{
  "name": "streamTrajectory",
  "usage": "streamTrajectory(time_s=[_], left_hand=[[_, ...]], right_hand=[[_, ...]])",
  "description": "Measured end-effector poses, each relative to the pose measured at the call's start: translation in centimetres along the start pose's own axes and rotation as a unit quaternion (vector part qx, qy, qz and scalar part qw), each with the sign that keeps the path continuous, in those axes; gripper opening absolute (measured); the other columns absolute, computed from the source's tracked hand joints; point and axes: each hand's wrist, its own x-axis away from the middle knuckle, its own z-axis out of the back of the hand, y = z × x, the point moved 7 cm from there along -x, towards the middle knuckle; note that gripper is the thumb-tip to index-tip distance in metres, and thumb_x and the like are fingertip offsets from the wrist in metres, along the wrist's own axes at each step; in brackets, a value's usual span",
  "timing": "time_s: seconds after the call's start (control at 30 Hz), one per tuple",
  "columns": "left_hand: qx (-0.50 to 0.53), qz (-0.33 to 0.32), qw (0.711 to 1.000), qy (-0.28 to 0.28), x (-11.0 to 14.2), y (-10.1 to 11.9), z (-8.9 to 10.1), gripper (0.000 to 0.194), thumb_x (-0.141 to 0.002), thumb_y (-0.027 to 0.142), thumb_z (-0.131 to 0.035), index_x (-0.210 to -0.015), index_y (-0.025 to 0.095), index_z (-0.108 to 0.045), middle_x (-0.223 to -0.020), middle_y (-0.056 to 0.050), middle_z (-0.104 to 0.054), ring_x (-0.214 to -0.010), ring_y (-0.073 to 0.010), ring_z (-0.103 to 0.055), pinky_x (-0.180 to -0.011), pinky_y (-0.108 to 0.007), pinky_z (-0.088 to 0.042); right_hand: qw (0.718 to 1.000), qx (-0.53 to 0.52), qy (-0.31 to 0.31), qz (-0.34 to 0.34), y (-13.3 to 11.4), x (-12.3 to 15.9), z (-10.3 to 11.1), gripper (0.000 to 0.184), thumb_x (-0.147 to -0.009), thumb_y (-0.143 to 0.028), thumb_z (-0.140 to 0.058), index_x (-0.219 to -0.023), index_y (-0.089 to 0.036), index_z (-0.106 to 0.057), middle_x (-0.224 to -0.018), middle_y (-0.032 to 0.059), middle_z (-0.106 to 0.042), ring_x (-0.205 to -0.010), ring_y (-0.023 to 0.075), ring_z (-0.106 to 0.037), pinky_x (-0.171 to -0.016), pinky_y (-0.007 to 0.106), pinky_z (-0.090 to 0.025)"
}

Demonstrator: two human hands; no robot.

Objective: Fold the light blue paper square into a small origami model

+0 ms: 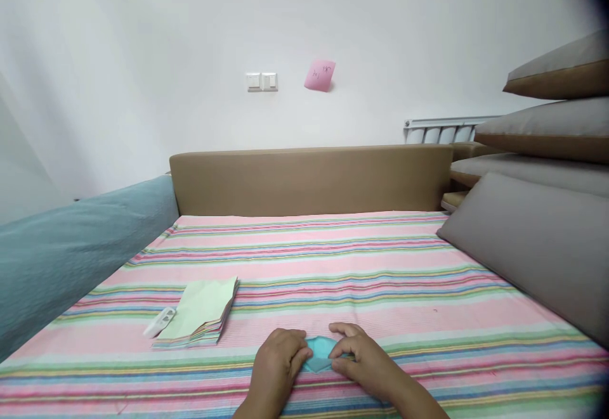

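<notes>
Both hands down on the bed point(361, 260), low centre of the head view, working one small piece of teal paper point(320, 350).

Left hand point(276, 368): fingers curled, knuckles up, fingertips pressing on the left edge of the teal paper. Grip is closed down onto the paper, pinning it against the striped sheet rather than lifting it.

Right hand point(362, 355): fingers bent, tips on the right edge of the same paper, thumb side tucked under toward the fold. Also clamped on the paper. The two hands nearly meet over it; only a small patch of teal shows between them, with a pointed corner facing the person.

Teal paper lies flat on the sheet, near the front edge of the bed, already folded to some shape; exact fold is hidden by the fingers.

Left of the hands, well apart: a fanned stack of coloured paper point(202, 314), pale green sheet on top. A small white object point(160, 321) lies touching the stack's left corner; can't tell what it is.

Around: grey cushions point(533, 248) stacked along the right side, teal bolster point(71, 248) on the left, brown headboard point(309, 178) at the far end. On the wall, a double switch point(261, 81) and a pink note point(320, 75) beside it.
</notes>
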Motion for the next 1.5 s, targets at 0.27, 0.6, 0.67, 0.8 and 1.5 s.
streamTrajectory(time_s=[0.27,0.6,0.67,0.8,1.5], left_hand=[[-0.003,0.013,1.0,-0.017,0.2,0.2,0.0,0.012,-0.078,0.031,-0.066,-0.078,0.02,-0.062,-0.09,-0.007,-0.07,-0.088,-0.0241,-0.064,-0.072,-0.036,-0.054],[-0.013,0.084,0.994,-0.066,1.3,-1.3,-1.2,0.042,-0.06,0.001,-0.061,-0.095,0.025,-0.062,-0.122,-0.006,-0.058,-0.108,-0.0235,-0.057,-0.086,-0.036,-0.051],[-0.013,0.086,0.994,-0.068,1.3,-1.2,-1.2,0.041,-0.061,0.002,-0.06,-0.096,0.025,-0.062,-0.125,-0.006,-0.056,-0.11,-0.0237,-0.055,-0.086,-0.036,-0.051],[-0.02,0.07,0.995,-0.061,1.1,-0.6,-1.1,0.038,-0.063,0.004,-0.058,-0.095,0.024,-0.06,-0.129,-0.007,-0.052,-0.11,-0.0243,-0.054,-0.087,-0.037,-0.051],[0.018,0.079,0.995,-0.051,1.7,-0.4,-2.1,0.083,-0.067,0.004,-0.053,-0.139,0.029,-0.02,-0.126,-0.007,-0.054,-0.109,-0.0238,-0.053,-0.088,-0.041,-0.048]], right_hand=[[1.0,0.0,-0.001,-0.007,-0.1,0.1,0.1,0.016,-0.074,-0.03,-0.056,-0.078,-0.023,-0.07,-0.132,0.0053,-0.047,-0.124,0.0213,-0.039,-0.101,0.033,-0.029],[1.0,-0.004,0.002,-0.013,-0.5,0.0,0.1,0.018,-0.071,-0.027,-0.054,-0.082,-0.023,-0.069,-0.131,0.0055,-0.047,-0.125,0.0215,-0.038,-0.101,0.034,-0.03],[1.0,0.005,0.005,-0.007,-0.4,0.0,-0.1,0.019,-0.069,-0.024,-0.055,-0.082,-0.023,-0.069,-0.131,0.0056,-0.048,-0.125,0.0217,-0.037,-0.101,0.034,-0.029],[1.0,0.023,0.011,0.0,-0.2,0.0,-0.3,0.021,-0.066,-0.022,-0.056,-0.083,-0.023,-0.069,-0.131,0.0062,-0.048,-0.125,0.0224,-0.037,-0.102,0.035,-0.027],[0.999,0.039,0.002,-0.035,-1.4,-0.1,-1.0,0.023,-0.06,-0.03,-0.071,-0.083,-0.03,-0.072,-0.142,-0.0002,-0.036,-0.131,0.0255,-0.027,-0.105,0.04,-0.019]])
